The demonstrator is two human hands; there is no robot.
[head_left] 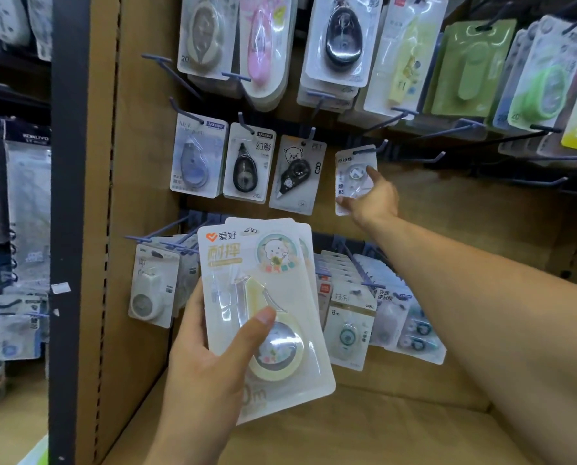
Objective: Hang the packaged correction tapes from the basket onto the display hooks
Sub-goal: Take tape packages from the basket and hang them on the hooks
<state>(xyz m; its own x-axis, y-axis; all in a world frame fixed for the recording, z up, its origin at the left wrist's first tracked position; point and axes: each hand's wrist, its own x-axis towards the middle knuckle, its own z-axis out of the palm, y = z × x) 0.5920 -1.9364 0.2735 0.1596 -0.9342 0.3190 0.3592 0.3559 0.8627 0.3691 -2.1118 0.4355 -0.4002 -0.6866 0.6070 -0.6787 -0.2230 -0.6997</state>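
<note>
My left hand (210, 350) grips a stack of yellow-and-white packaged correction tapes (263, 307) in front of the display, thumb across the top blister. My right hand (372, 199) reaches up to a small white packaged correction tape (352, 172) hanging on a dark hook (379, 147) in the middle row, with thumb and fingers pinching its lower part. The basket is out of view.
Rows of packaged correction tapes hang on hooks across the wooden panel. Bare hooks (438, 157) stick out to the right of my right hand. A dark upright post (67, 229) stands at the left, with more hanging goods beyond it. A wooden shelf (398, 431) lies below.
</note>
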